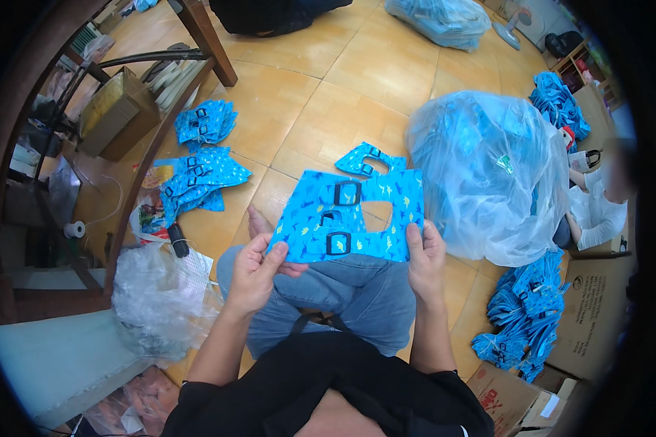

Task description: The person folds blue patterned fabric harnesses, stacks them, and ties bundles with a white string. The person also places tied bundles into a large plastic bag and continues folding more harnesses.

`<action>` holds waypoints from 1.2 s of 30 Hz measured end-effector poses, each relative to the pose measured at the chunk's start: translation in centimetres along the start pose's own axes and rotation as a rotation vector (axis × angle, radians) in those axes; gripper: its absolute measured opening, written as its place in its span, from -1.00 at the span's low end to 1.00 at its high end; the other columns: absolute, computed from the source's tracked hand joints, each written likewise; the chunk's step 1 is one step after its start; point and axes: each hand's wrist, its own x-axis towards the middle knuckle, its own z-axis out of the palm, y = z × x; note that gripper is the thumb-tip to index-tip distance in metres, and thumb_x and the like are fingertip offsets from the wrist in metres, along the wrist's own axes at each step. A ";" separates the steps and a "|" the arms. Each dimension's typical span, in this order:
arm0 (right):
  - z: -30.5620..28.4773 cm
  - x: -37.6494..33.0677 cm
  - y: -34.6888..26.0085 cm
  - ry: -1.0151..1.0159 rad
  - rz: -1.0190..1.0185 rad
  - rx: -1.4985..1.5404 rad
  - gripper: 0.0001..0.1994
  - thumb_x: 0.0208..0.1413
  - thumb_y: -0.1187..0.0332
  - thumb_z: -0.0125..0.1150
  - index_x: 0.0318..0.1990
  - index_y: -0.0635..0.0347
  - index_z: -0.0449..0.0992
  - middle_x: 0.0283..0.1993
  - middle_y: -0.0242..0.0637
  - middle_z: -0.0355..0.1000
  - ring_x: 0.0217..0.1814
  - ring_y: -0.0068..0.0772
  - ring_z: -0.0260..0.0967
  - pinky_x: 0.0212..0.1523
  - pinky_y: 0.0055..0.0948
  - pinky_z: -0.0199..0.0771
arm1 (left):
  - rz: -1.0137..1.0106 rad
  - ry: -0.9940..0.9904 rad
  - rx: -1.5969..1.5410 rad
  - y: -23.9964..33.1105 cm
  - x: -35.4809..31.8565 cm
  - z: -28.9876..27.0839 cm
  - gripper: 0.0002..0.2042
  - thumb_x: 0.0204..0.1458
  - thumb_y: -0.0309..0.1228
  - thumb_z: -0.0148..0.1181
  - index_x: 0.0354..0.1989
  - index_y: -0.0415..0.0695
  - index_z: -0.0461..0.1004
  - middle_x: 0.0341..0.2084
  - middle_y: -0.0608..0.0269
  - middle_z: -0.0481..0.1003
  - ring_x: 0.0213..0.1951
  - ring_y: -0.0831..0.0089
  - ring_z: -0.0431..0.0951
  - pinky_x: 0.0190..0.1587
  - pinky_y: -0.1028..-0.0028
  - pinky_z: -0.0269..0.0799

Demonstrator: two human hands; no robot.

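Above your knees, your left hand [254, 271] and right hand [426, 256] pinch a soft blue printed cloth piece [350, 216] with black buckles [347, 194]; the clear plastic bag [488, 171] beside holds more blue cloth.

2 hands [251, 273]; 3 black buckles [347, 193]; 2 clear bags [488, 175]

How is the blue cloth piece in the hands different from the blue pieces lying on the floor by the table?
The held blue piece is spread flat between the left hand and right hand; the floor pieces lie heaped. The held piece is single; the floor pieces are many. Both have the same blue print and black buckles.
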 end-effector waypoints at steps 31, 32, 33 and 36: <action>-9.7 15.6 22.9 0.495 0.082 -1.116 -0.48 0.16 0.18 0.09 0.22 0.23 0.28 0.13 0.15 0.31 0.16 0.07 0.30 0.17 -0.13 0.27 | -0.048 0.193 0.794 -9.9 1.8 -4.1 -0.60 0.15 -0.35 0.12 0.10 -0.32 0.33 -0.10 -0.03 0.50 -0.05 0.24 0.50 0.03 0.41 0.36; -8.8 14.8 22.7 0.409 0.095 -1.018 -0.47 0.15 0.16 0.09 0.22 0.24 0.28 0.12 0.16 0.32 0.15 0.08 0.30 0.17 -0.13 0.27 | 0.005 0.218 0.856 -10.5 2.9 -4.3 -0.60 0.15 -0.35 0.12 0.10 -0.32 0.34 -0.09 -0.06 0.49 -0.02 0.18 0.49 0.05 0.37 0.35; -7.8 14.0 22.6 0.321 0.081 -0.923 -0.47 0.15 0.15 0.10 0.21 0.26 0.28 0.12 0.16 0.32 0.15 0.09 0.30 0.17 -0.12 0.27 | 0.080 0.249 0.912 -11.3 4.1 -4.4 -0.59 0.14 -0.34 0.12 0.10 -0.32 0.34 -0.08 -0.09 0.48 0.01 0.12 0.47 0.07 0.33 0.34; -4.1 10.0 22.5 0.038 0.218 -0.868 -0.43 0.15 0.11 0.10 0.21 0.34 0.27 0.14 0.16 0.32 0.18 0.12 0.27 0.19 -0.13 0.26 | 0.123 0.241 0.948 -13.2 7.0 -5.0 -0.59 0.11 -0.38 0.12 0.11 -0.32 0.34 -0.03 -0.14 0.44 0.07 0.02 0.42 0.08 0.29 0.33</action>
